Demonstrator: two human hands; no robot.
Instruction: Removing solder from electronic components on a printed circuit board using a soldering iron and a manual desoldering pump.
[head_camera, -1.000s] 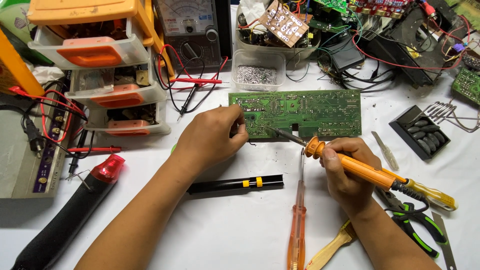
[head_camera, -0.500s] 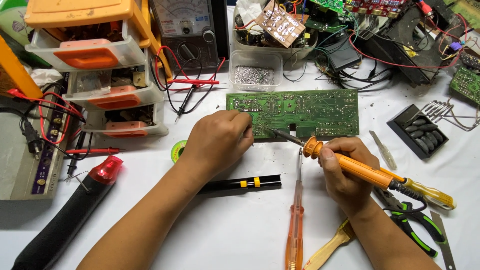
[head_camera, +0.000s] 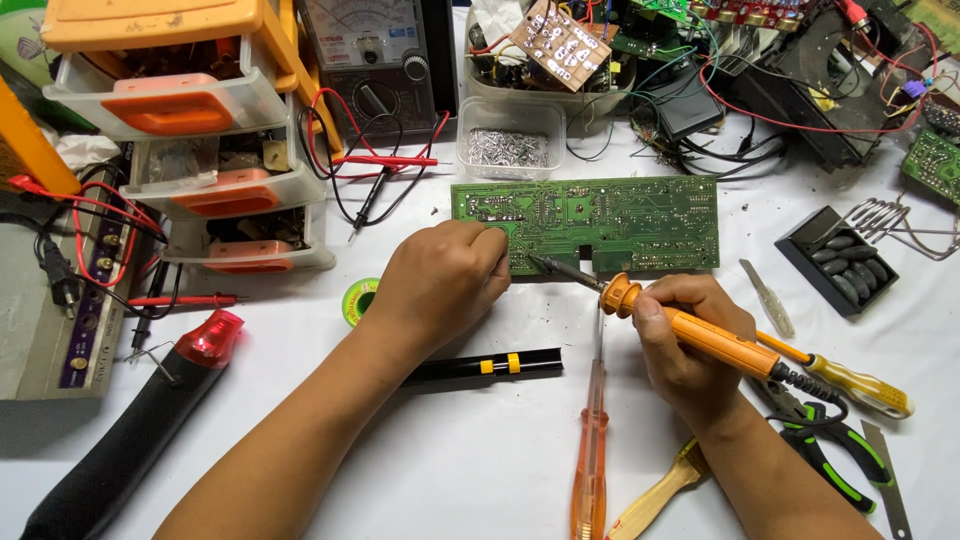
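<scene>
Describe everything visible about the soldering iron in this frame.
The soldering iron has an orange handle with a flared orange collar, a thin dark metal shaft and tip, and a black cord at its rear. The right hand grips the handle like a pen, tilted, tip pointing up-left at the lower edge of the green circuit board, near the left hand.

Soldering iron (head_camera: 690, 330) at circuit board (head_camera: 620, 220)
</scene>
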